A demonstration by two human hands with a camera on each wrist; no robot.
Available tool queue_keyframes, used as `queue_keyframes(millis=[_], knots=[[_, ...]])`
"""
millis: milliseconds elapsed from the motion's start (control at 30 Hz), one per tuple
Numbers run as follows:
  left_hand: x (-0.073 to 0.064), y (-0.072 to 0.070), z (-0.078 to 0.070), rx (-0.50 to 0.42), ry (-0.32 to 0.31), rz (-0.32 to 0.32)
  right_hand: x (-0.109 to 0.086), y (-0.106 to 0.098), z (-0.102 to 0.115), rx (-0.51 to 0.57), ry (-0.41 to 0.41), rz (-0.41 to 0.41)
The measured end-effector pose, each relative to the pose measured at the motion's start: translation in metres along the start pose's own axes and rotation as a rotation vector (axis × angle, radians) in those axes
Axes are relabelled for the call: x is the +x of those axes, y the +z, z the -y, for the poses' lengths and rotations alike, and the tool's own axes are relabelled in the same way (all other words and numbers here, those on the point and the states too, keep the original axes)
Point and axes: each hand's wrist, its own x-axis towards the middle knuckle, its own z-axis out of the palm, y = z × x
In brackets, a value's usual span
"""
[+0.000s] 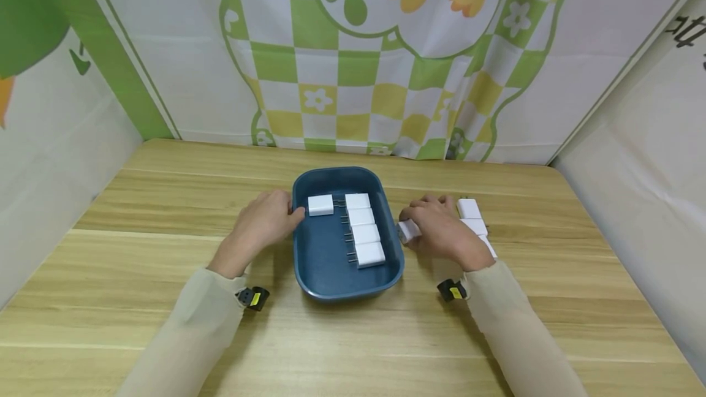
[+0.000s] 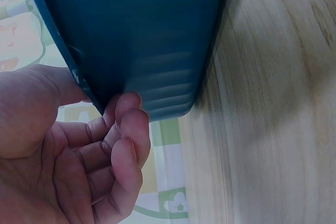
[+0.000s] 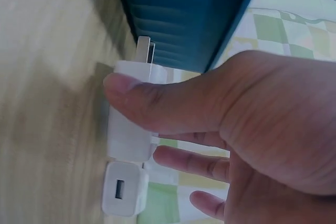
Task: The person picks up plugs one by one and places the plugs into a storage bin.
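Right wrist view shows a white charger [image 3: 128, 137] with metal prongs [image 3: 142, 51]

- so 2 long sleeves, plain pale beige: left sleeve [image 1: 182, 329] nearer the left edge of the worktop [image 1: 353, 348], right sleeve [image 1: 518, 323] nearer its right edge
- fabric looks kinda matte, cuffs [image 1: 217, 283] a bit creased
- left hand [image 1: 265, 220] and right hand [image 1: 441, 228] are both bare
- left wrist unit [image 1: 261, 295] and right wrist unit [image 1: 447, 290] = 2 chunky little black gadgets
- each has a bright yellow sticker [image 1: 255, 299], print too tiny to read
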Motion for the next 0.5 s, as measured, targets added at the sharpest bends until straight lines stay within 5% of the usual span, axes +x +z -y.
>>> queue_keyframes(millis=[500], knots=[[0.000,0.000,0.000,0.000,0.005,-0.006,-0.011,-0.030,-0.005,0.055,0.061,-0.094]])
